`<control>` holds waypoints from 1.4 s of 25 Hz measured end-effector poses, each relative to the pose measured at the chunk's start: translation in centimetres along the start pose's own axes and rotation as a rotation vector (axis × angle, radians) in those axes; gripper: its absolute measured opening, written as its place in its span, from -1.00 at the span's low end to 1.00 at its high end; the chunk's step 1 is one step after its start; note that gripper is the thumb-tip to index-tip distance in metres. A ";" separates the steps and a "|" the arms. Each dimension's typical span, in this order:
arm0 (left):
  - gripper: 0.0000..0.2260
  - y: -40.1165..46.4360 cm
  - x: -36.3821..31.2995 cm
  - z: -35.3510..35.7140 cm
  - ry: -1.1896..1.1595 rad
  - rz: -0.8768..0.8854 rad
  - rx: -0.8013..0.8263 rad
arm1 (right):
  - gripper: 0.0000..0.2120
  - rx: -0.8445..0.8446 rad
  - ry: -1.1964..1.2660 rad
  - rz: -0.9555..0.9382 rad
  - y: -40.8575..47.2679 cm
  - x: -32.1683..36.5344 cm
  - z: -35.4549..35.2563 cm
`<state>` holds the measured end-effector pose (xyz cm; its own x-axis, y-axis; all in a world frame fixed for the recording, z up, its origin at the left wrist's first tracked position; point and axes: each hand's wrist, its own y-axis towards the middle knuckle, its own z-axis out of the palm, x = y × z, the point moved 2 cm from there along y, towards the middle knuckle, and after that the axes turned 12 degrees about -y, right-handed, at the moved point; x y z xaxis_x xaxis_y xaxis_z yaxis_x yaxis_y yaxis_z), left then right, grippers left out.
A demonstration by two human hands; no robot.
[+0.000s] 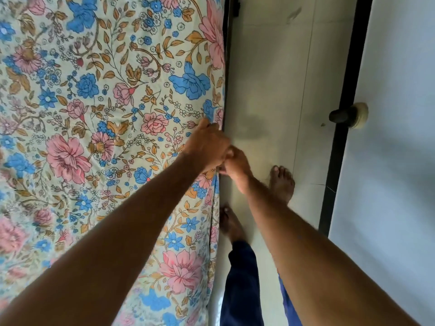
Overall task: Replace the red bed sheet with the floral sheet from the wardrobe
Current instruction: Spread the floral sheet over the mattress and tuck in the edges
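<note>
Nearest the cam: two bare forearms reach fwd from the bottom edge, left arm crossing over the bed, right arm over the floor strip; below them, dark blue trousers (242, 285) and two bare feet on the pale tile floor (277, 90), one foot (231, 223) just beside the bed edge, the other foot (282, 184) further out toward the door.

The sheet (98, 118), cream w/ pink and blue flowers and tan leaves, covers the whole bed top on the left of frame and wraps down over the right-hand edge; no red fabric shows anywhere in view.

Both hands meet at that edge, about mid-frame. Left hand (208, 147) sits on top at the edge, fingers curled, knuckles up, gripping the sheet where it turns down the side; right hand (235, 168) is just below and touching the left, fingers bent in toward the bed side and pinching the sheet's hanging edge; fingertips partly hidden by the left hand, so exact hold can't be made out.

Further off: a black vertical strip (339, 137) runs beside the floor; a white door (400, 114) right of it, w/ a dark knob (348, 115) on a pale round base.
</note>
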<state>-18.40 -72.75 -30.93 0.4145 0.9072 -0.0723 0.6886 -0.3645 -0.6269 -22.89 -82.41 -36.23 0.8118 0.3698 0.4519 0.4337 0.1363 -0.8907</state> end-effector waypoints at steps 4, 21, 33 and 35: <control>-0.59 -2.0 -0.9 3.9 0.441 0.241 0.303 | -0.79 0.158 0.061 0.045 -5.7 -3.6 2.9; -0.63 -0.9 -5.2 6.1 0.362 0.049 0.709 | -0.55 -0.684 -0.681 0.027 15.3 -23.7 -12.1; -0.79 -11.3 -11.2 13.5 0.491 0.369 0.584 | -0.58 -0.068 0.137 0.066 -28.4 -5.4 -2.7; -0.76 -13.7 -12.2 14.9 0.490 0.469 0.527 | -0.66 0.061 0.075 0.091 -22.8 -13.1 2.2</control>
<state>-41.73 -75.66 -32.99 0.8811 0.4495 -0.1469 0.0655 -0.4236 -0.9035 -44.25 -88.30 -21.92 0.8749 0.3137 0.3691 0.3339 0.1613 -0.9287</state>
